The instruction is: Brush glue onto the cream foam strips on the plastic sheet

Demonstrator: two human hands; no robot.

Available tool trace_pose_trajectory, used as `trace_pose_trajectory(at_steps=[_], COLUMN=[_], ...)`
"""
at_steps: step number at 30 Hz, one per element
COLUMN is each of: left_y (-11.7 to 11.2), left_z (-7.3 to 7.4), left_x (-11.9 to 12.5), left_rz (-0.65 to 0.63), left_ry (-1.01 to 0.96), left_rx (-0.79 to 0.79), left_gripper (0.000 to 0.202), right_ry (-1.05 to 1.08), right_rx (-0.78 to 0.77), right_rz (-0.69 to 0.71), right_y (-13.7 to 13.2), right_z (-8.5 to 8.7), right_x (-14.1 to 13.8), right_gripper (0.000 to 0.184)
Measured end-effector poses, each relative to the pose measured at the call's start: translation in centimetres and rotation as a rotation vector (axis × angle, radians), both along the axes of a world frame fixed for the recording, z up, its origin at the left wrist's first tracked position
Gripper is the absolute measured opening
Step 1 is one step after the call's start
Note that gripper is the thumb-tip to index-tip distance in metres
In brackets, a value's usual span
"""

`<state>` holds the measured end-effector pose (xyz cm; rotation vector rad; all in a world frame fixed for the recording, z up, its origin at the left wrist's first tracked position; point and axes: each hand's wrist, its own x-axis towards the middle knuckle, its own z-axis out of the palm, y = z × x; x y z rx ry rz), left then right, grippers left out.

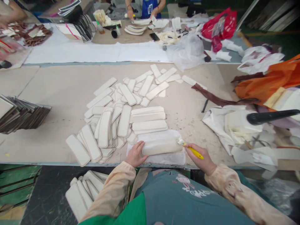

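A long cream pad piece (161, 147) lies on a white sheet (168, 158) at the table's near edge. My left hand (136, 154) presses its left end, fingers curled over the edge. My right hand (199, 156) grips a yellow-handled brush (193, 151), whose white bristles touch the right end of the piece. Just beyond it lie stacked cream pieces (148, 120), and a large heap of the same pieces (112, 118) spreads to the left and back.
Dark stacked sheets (21, 114) sit at the left. White scraps, a black handle (272, 116) and orange fabric (269, 82) crowd the right. More cream pieces (82, 190) rest below the table edge. Another person (145, 7) works at the far table.
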<state>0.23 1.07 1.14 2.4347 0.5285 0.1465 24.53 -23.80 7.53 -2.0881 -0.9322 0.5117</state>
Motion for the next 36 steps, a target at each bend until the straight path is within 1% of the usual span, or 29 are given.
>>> trace_pose_trajectory(at_steps=[2, 4, 6, 8, 10, 13, 15, 18, 24, 28, 32, 34, 36], left_y=[0.0, 0.0, 0.1, 0.1, 0.1, 0.1, 0.1, 0.1, 0.1, 0.1, 0.0, -0.1, -0.1], left_z=[0.0, -0.1, -0.1, -0.1, -0.1, 0.0, 0.1, 0.0, -0.3, -0.4, -0.3, -0.2, -0.2], left_x=[0.0, -0.1, -0.1, -0.1, -0.1, 0.0, 0.0, -0.1, -0.2, -0.1, 0.0, 0.0, 0.0], left_rz=[0.000, -0.005, -0.011, -0.017, -0.022, -0.029, -0.025, -0.016, -0.024, -0.036, -0.036, -0.036, -0.041], left_ry=[-0.004, -0.005, -0.006, -0.009, -0.012, -0.008, -0.006, -0.003, -0.012, -0.015, -0.014, -0.014, -0.014], left_rx=[0.004, 0.007, 0.008, 0.008, 0.009, 0.009, 0.010, 0.013, 0.016, 0.031, 0.047, 0.050, 0.053], left_gripper=[0.069, 0.069, 0.070, 0.069, 0.069, 0.069, 0.068, 0.067, 0.068, 0.068, 0.067, 0.067, 0.067], right_ry=[0.043, 0.141, 0.236, 0.296, 0.327, 0.353, 0.365, 0.367, 0.288, 0.190, 0.021, -0.135, -0.319], right_rx=[0.015, 0.018, 0.013, 0.020, 0.037, 0.043, 0.037, 0.016, -0.058, -0.067, -0.069, -0.076, -0.123], right_rz=[0.088, 0.205, 0.309, 0.372, 0.408, 0.423, 0.405, 0.347, 0.135, 0.041, 0.031, 0.077, 0.160], right_y=[1.2, 3.2, 5.4, 7.4, 8.9, 9.5, 9.1, 7.5, 3.2, 0.4, -1.3, -1.3, -0.6], right_z=[0.9, 1.5, 1.6, 1.2, 0.3, -1.0, -1.4, -1.4, -1.0, -0.9, -0.1, 0.7, 1.4], right_x=[-1.5, -3.4, -5.2, -6.7, -7.6, -8.0, -7.7, -6.8, -3.6, -1.3, 0.1, 0.3, -0.1], right_gripper=[0.018, 0.018, 0.020, 0.021, 0.022, 0.022, 0.022, 0.023, 0.024, 0.023, 0.021, 0.020, 0.021])
